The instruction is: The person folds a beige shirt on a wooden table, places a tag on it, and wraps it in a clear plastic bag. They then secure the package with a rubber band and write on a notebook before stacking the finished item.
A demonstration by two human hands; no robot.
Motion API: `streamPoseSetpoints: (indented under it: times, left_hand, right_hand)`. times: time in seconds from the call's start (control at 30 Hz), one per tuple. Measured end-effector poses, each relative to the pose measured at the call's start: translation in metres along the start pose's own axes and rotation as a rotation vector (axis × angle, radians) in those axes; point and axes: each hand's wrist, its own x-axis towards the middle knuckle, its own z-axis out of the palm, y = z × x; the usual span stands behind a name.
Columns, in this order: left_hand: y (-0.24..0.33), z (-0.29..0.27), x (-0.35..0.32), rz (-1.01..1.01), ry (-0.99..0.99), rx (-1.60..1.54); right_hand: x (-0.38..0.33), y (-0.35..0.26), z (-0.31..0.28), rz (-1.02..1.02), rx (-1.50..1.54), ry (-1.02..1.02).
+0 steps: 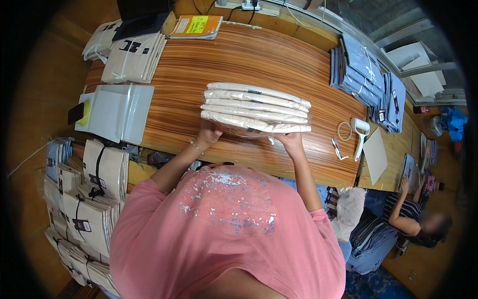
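A stack of several cream folded garments (256,107) in clear plastic stands in front of me over the wooden table, its folded edges toward me. My left hand (211,133) grips the stack's near left corner, with the fingers partly hidden by the plastic. At the near right corner, my right hand (290,141) is closed on the stack, thumb on the near side and fingertips out of sight beneath. Whether the stack rests on the tabletop or is lifted a little, I cannot tell.
Tied cream bundles (132,60), a notebook (196,27) and clear plastic sleeves (117,113) lie left on the table (239,55). Blue packed garments (361,70), a white lint roller (359,137) and a tape ring (344,131) lie right. Another person (413,214) sits at right.
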Motion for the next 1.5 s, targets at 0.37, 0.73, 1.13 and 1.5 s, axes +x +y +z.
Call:
streamPoseSetpoints:
  times: [0.37,0.73,1.13,1.5]
  left_hand:
    - [0.026,0.039,0.067,-0.823,-0.245,-0.313]
    - [-0.104,-0.124,0.25,0.065,-0.072,1.103]
    - [-0.172,-0.16,0.299,-0.082,-0.643,1.454]
    - [-0.044,-0.023,0.16,-0.69,-0.327,-0.172]
  right_hand:
    - [0.017,-0.037,-0.035,0.299,-0.078,0.243]
    - [0.01,-0.047,-0.16,0.032,-0.989,0.6]
    - [0.038,0.063,0.033,-0.196,-0.959,0.08]
    - [0.044,0.054,0.047,0.074,-0.34,0.177]
